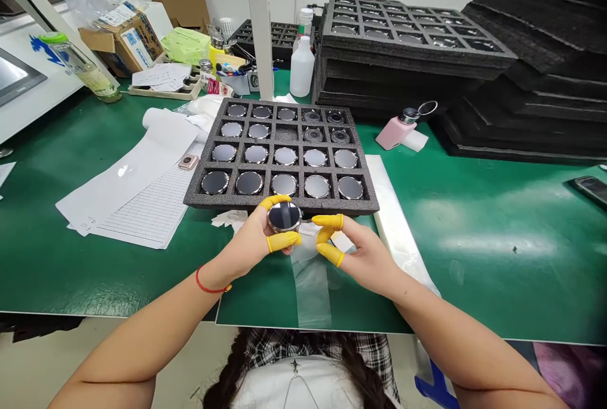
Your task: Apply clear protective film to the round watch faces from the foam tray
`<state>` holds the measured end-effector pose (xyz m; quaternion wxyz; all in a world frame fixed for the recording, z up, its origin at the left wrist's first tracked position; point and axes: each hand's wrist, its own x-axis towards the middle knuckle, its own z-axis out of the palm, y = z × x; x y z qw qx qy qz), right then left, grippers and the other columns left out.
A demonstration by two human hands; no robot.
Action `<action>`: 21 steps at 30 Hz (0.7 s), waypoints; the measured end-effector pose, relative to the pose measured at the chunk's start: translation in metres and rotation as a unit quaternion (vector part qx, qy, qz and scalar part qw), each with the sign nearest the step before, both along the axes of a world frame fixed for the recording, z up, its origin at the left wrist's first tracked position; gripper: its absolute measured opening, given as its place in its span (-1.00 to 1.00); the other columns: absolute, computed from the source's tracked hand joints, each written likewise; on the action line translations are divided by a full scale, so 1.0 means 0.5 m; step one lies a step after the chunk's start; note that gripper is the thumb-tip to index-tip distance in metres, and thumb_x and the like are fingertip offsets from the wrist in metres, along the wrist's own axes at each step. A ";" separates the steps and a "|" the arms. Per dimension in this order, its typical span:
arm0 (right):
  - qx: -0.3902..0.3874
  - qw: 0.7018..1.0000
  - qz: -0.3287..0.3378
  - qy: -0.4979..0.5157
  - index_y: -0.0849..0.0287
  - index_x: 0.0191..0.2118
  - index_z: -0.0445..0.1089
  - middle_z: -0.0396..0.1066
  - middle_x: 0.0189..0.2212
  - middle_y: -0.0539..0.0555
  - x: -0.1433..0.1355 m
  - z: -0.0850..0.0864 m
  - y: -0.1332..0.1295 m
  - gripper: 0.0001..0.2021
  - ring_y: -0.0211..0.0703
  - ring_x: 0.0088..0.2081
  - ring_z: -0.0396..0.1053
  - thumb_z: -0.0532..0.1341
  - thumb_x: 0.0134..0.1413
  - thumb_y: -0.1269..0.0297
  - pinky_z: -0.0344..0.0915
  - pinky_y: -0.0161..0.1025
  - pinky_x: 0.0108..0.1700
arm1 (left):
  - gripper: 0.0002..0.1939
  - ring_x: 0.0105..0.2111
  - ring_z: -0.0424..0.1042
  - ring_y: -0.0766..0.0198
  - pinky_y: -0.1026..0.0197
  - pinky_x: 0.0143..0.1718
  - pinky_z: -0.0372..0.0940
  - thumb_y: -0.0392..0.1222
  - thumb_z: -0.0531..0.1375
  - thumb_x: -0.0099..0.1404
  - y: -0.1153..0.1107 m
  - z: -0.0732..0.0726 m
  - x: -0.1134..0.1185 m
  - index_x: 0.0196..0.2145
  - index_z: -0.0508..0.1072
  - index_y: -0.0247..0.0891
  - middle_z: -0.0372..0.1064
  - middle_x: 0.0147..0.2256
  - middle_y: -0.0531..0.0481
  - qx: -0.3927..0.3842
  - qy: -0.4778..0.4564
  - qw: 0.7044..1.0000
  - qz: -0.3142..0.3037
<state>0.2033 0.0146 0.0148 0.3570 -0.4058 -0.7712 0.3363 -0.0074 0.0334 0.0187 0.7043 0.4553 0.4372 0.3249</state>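
Observation:
A round watch head (284,216) with a dark glass face is held by its edge in my left hand (258,235), between fingers in yellow finger cots. My right hand (358,248), also in yellow cots, is just to the right, its fingers curved with a gap between the tips and nothing visible in them. Behind both hands lies a black foam tray (279,203) with several round watch heads in its compartments; one compartment (286,133) in the second row holds none. A translucent strip (313,289) lies on the table below the hands.
Papers (133,181) and a small pinkish square object (188,162) are left of the tray. Behind stand a white bottle (302,67) and stacked foam trays (379,67). A pink bottle (397,131) and a phone (590,191) lie right on the green table (474,238).

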 end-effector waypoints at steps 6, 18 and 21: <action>0.161 0.982 0.077 -0.065 0.11 -0.11 0.32 0.40 -0.42 0.00 0.005 0.008 0.002 -0.84 -0.20 -0.32 0.29 0.13 0.22 0.42 0.26 -0.10 -0.09 | -0.40 -0.54 0.29 0.41 0.31 -0.50 0.22 -0.26 0.32 0.07 0.000 0.005 0.003 0.00 0.13 -0.26 0.33 -0.47 0.13 -0.066 -0.044 0.990 -0.113; 0.225 0.968 0.046 -0.100 0.09 -0.10 0.33 0.40 -0.43 -0.01 0.012 -0.009 0.002 -0.78 -0.16 -0.28 0.31 0.14 0.17 0.49 0.12 0.02 0.06 | -0.41 -0.48 0.33 0.40 0.30 -0.47 0.29 -0.28 0.33 0.08 -0.001 -0.018 0.000 0.01 0.16 -0.25 0.33 -0.39 0.08 -0.054 -0.013 0.995 -0.087; 0.230 0.967 0.022 -0.109 0.11 -0.15 0.32 0.40 -0.45 -0.01 0.006 -0.009 0.003 -0.85 -0.18 -0.31 0.30 0.16 0.18 0.46 0.14 0.00 0.05 | -0.43 -0.45 0.33 0.41 0.32 -0.48 0.31 -0.29 0.33 0.08 -0.001 -0.020 -0.001 0.00 0.18 -0.24 0.32 -0.33 0.06 -0.046 -0.002 0.996 -0.072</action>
